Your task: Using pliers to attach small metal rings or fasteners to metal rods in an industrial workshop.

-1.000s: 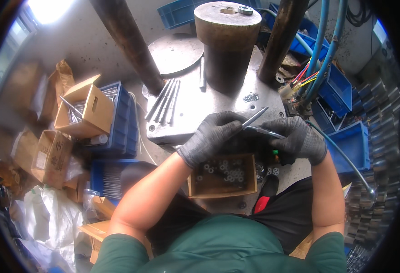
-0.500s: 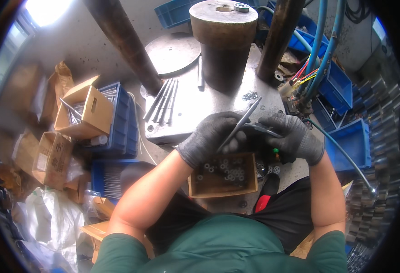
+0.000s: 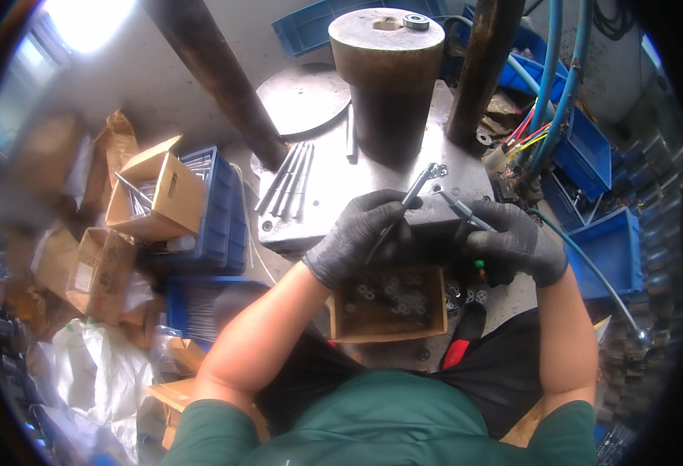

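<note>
My left hand (image 3: 351,239), in a black glove, is closed round a slim metal shaft (image 3: 417,186). The shaft slants up to the right, and its lower part passes beneath my fingers. In my gloved right hand (image 3: 526,242) is a grey tool with a narrow tip, which looks like pliers (image 3: 459,208); its handles are mostly hidden by the fingers. The tool's tip points toward the upper part of the shaft, with a small gap between them. Just beyond the shaft's end, small metal rings (image 3: 438,170) lie in a pile on the metal press table (image 3: 327,200).
Several shafts (image 3: 289,180) lie on the table's left. A thick steel cylinder (image 3: 388,70) stands behind, with a bearing (image 3: 416,22) on top. Below my hands sits a box of washer-like parts (image 3: 388,339). Cartons (image 3: 159,194) and blue crates (image 3: 606,252) flank me.
My right hand has moved slightly right and down, drawing the tool away from the shaft. The tool's tip now shows. My left hand keeps hold of the shaft, and the whole view has shifted a little.
</note>
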Action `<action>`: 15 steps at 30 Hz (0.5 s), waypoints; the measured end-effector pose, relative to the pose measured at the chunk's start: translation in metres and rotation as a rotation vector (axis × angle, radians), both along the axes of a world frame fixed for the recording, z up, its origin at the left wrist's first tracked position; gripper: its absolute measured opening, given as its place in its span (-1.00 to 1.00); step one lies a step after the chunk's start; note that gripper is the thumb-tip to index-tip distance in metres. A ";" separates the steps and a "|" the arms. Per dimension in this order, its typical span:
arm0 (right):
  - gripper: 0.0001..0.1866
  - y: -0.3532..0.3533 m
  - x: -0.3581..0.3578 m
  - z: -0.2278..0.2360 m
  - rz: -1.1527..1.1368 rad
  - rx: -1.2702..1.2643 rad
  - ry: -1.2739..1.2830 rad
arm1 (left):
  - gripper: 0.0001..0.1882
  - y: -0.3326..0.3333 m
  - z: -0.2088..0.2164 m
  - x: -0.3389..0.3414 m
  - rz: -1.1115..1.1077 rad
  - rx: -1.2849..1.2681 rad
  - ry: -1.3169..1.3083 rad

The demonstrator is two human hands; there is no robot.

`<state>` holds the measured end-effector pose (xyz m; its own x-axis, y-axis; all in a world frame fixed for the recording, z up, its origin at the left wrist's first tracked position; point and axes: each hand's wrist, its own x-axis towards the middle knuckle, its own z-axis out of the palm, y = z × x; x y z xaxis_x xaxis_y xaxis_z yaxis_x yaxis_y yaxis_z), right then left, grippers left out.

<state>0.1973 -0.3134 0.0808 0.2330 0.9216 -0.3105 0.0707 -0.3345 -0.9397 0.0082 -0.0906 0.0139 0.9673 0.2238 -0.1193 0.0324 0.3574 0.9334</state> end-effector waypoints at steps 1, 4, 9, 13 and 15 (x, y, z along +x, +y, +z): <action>-0.41 -0.002 0.004 -0.004 0.008 0.010 0.001 | -0.51 0.001 0.000 0.000 0.008 0.010 0.001; -0.55 -0.002 0.007 -0.005 -0.128 0.061 -0.111 | -0.59 0.008 0.000 -0.002 0.156 0.079 0.053; -0.71 0.000 0.004 -0.005 -0.217 0.171 -0.079 | -0.63 0.030 0.010 -0.011 0.506 0.399 0.294; -0.72 0.000 0.010 -0.011 -0.315 0.220 -0.052 | -0.56 0.053 -0.005 -0.020 0.631 1.141 0.311; -0.72 0.000 0.013 -0.015 -0.340 0.231 -0.038 | -0.54 0.060 -0.009 -0.022 0.589 1.224 0.296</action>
